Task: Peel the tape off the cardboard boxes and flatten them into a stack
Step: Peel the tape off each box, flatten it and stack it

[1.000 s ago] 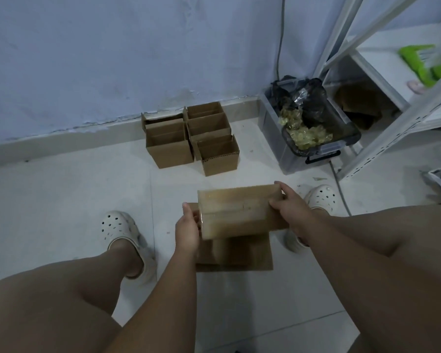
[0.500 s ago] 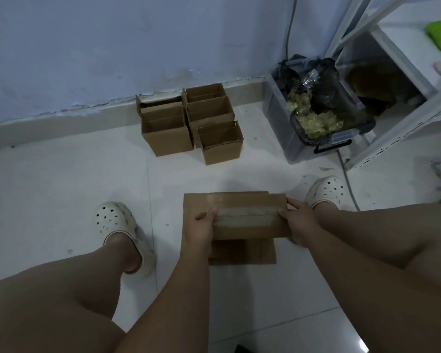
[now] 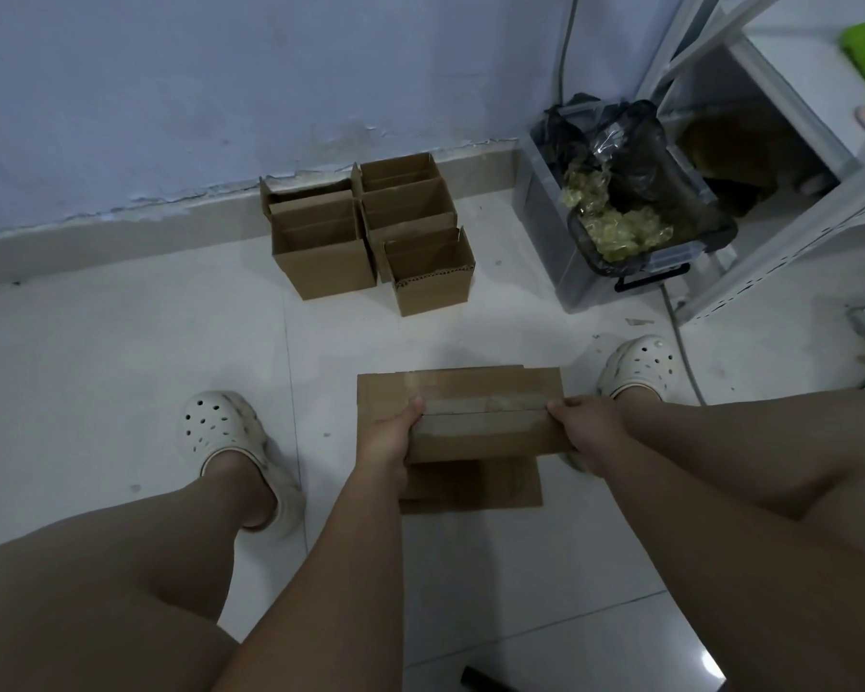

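I hold a brown cardboard box (image 3: 470, 417) low over the floor between my feet, its taped face up. A strip of clear tape (image 3: 485, 411) runs along its middle seam. My left hand (image 3: 388, 437) grips the box's left end, thumb on top near the tape's end. My right hand (image 3: 588, 424) grips the right end, fingers curled at the tape. Under the box lies flattened cardboard (image 3: 475, 484) on the floor. Several open cardboard boxes (image 3: 370, 237) stand in a cluster by the wall.
A grey plastic bin (image 3: 585, 282) lined with a black bag holds crumpled tape, at the right by the wall. A white metal shelf (image 3: 780, 232) stands at far right, a cable running past it. My feet in white clogs flank the box. White tiled floor all around.
The box has come down closer to the flattened cardboard and turned its taped face up. My left thumb moved onto the top; my right hand's fingers now sit at the tape's right end.
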Tool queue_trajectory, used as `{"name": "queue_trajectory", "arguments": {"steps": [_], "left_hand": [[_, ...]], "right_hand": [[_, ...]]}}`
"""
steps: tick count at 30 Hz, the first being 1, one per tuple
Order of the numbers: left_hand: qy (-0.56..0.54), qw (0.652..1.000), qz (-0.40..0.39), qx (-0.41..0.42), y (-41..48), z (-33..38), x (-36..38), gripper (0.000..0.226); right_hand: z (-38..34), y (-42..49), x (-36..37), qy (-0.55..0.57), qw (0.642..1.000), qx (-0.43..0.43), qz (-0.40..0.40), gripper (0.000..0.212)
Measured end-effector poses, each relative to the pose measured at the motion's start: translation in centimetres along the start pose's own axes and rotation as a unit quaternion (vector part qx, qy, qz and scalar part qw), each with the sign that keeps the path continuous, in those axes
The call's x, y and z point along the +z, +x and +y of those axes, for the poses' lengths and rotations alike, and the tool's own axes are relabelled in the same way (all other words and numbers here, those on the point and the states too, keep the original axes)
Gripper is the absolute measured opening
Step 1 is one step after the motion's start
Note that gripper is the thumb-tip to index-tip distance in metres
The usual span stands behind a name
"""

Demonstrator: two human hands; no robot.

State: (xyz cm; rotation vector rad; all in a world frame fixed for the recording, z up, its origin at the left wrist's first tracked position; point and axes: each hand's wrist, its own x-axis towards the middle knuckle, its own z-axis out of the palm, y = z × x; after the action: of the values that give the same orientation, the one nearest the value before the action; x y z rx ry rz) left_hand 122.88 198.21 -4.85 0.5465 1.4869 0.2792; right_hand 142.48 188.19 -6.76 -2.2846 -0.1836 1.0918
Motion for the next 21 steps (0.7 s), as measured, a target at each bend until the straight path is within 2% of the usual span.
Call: {"name": "queue_trajectory", "arguments": {"steps": [4,7,10,13,15,17,19,21], "left_hand": [[-0.073,0.997,-0.002,-0.030,0.2,-0.4,-0.1,0.038],[-0.109,0.992,0.028,-0.053,0.5,-0.5,-0.3,0.023],[-0.076,0.994,0.039,-0.061,1.0,-0.4,-0.3,0.022],[-0.046,0.994,0.077,-0.054,1.5,-0.9,-0.1,0.016],[-0.025,0.995,0.087,-0.043,1.2,-1.0,0.2,0.012],[0.033,0.994,0.106,-0.004,1.3,-1.3,0.5,0.021],[0.057,0.989,0.129,0.038,1.3,-1.6,0.7,0.029],[0.083,0.983,0.149,0.069,1.5,-1.7,0.7,0.028]], "right_hand": [[-0.2,-0.1,0.2,-0.013,1.000,-0.011,0.008,0.028],[-0.1,-0.2,0.2,0.007,1.000,-0.017,0.019,0.030],[0.0,-0.5,0.2,-0.022,0.998,-0.045,0.036,0.044],[0.0,-1.5,0.9,-0.132,0.983,-0.125,0.037,0.061],[-0.1,-2.5,1.6,-0.266,0.941,-0.202,0.061,0.068],[-0.3,-3.2,2.3,-0.399,0.860,-0.313,0.059,0.068],[-0.4,-3.8,3.2,-0.461,0.789,-0.407,-0.006,0.062],[0.1,-4.4,4.3,-0.486,0.743,-0.458,-0.054,0.059]]}}
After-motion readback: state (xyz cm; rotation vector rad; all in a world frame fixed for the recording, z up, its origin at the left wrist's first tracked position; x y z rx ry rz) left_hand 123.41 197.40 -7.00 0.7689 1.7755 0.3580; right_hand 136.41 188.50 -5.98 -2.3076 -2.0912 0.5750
